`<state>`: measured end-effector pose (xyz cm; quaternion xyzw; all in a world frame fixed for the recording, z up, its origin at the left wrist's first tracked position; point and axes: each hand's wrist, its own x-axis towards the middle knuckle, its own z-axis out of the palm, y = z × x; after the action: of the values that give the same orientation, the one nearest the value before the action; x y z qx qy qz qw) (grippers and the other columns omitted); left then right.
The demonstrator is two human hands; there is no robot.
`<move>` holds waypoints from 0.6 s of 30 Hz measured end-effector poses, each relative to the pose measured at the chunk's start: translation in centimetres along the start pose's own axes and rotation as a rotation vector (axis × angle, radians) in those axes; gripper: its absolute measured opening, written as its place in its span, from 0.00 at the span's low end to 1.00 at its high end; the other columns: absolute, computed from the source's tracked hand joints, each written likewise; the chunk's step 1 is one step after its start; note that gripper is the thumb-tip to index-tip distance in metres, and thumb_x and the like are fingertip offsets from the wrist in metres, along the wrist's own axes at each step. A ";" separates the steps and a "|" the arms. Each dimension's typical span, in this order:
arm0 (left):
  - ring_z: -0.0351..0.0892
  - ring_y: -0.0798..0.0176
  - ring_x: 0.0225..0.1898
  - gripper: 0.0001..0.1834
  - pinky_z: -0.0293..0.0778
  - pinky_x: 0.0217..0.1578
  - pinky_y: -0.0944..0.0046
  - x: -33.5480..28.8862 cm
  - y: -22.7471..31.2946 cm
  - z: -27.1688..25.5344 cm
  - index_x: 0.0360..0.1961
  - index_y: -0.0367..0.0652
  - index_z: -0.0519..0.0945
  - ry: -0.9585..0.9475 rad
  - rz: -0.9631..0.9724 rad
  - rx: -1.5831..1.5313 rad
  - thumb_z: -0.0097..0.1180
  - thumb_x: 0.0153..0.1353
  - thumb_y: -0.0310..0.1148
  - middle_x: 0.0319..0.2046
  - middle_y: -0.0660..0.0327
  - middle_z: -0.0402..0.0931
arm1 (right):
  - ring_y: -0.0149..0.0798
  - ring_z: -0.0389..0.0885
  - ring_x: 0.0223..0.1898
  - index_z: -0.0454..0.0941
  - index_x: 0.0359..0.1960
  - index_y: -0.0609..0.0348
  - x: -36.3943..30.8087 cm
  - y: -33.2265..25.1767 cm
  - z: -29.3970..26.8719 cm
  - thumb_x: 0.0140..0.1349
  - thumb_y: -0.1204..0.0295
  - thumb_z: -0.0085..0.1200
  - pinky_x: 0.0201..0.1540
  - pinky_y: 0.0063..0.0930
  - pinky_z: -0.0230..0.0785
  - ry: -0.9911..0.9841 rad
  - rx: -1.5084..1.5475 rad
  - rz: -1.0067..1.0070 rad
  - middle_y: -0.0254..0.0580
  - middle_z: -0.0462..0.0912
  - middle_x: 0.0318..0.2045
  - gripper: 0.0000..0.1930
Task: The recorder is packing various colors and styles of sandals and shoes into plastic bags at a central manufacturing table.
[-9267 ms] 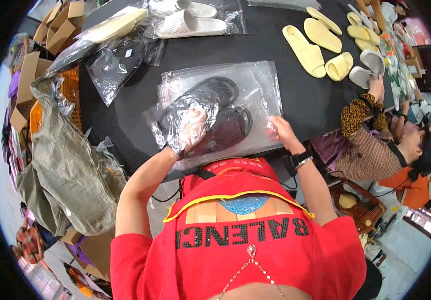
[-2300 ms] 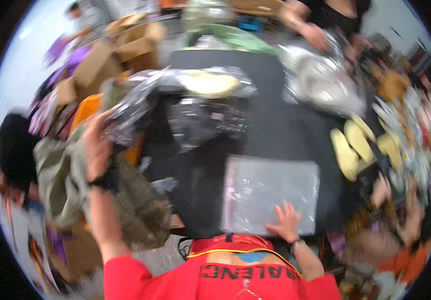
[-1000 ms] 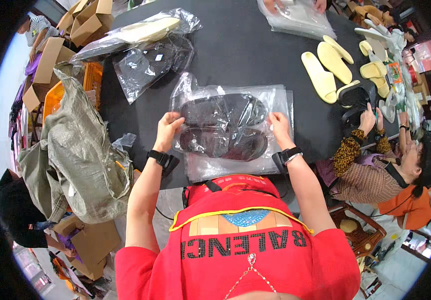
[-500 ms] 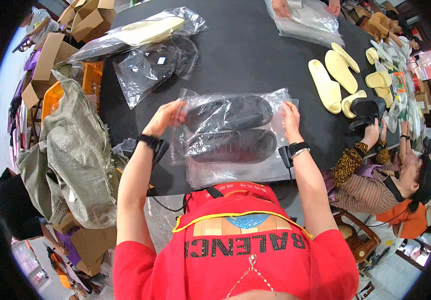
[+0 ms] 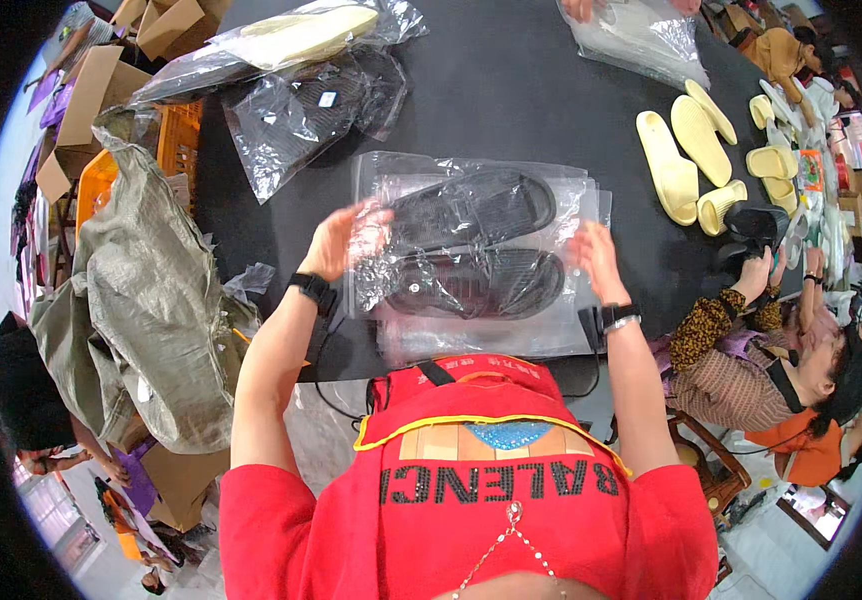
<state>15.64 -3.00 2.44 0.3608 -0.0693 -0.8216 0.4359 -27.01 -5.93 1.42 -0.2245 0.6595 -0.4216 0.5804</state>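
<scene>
Black tabletop [image 5: 511,110] filled most of the view, and the person stood at its near edge in a red top. Closest to them lay a clear plastic bag [image 5: 481,330] holding a pair of black slippers [image 5: 476,245], set side by side and flat, probably so the pack would lie thin. The left hand [image 5: 346,240] gripped the bag's left edge, fingers curled loosely around the film, lifting that side a little off the table. The right hand [image 5: 596,260] pressed on the bag's right edge with fingers spread and nearly flat, apparently to pin that end down; whether it pinched the plastic could not be told. To the left hung a grey-green woven sack [image 5: 146,300], mouth open beside the table. Farther off lay another bagged black pair [image 5: 301,110] and, beyond it, a bagged pale yellow pair [image 5: 296,40]. Loose yellow slippers [image 5: 686,150] lay at the far right, near a seated co-worker [image 5: 751,350].
</scene>
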 end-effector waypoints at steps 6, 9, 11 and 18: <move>0.71 0.51 0.49 0.31 0.73 0.43 0.61 -3.9 -3.5 4.8 0.58 0.42 0.60 -0.318 -0.117 -0.005 0.43 0.49 0.19 0.53 0.47 0.64 | 0.23 0.70 0.26 0.72 0.34 0.58 -3.7 6.0 -5.5 0.59 0.66 0.49 0.27 0.17 0.64 -0.156 -0.487 -0.105 0.28 0.74 0.26 0.09; 0.72 0.55 0.45 0.30 0.68 0.47 0.59 -3.0 -3.4 4.5 0.57 0.46 0.62 -0.232 -0.110 0.290 0.47 0.50 0.21 0.51 0.51 0.65 | 0.24 0.72 0.27 0.69 0.32 0.56 -3.3 7.6 -6.4 0.60 0.69 0.46 0.29 0.18 0.64 -0.113 -0.548 -0.161 0.31 0.73 0.25 0.05; 0.71 0.56 0.43 0.28 0.65 0.48 0.56 -1.6 -3.8 3.8 0.56 0.50 0.65 -0.169 0.037 0.915 0.55 0.52 0.32 0.44 0.56 0.69 | 0.25 0.72 0.27 0.69 0.33 0.56 -3.8 6.6 -5.3 0.60 0.69 0.46 0.29 0.19 0.64 -0.064 -0.405 -0.094 0.31 0.74 0.26 0.05; 0.65 0.54 0.46 0.36 0.61 0.45 0.55 3.9 -5.2 7.3 0.56 0.44 0.62 -0.592 0.773 2.195 0.57 0.46 0.46 0.47 0.57 0.67 | 0.25 0.73 0.27 0.71 0.35 0.54 -4.5 6.0 -5.1 0.59 0.66 0.48 0.30 0.19 0.65 -0.099 -0.277 -0.004 0.29 0.74 0.27 0.07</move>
<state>6.06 -4.28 3.50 0.2923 -0.9337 -0.1903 0.0809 -29.74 2.36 -1.08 -0.3244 0.6816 -0.3161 0.5747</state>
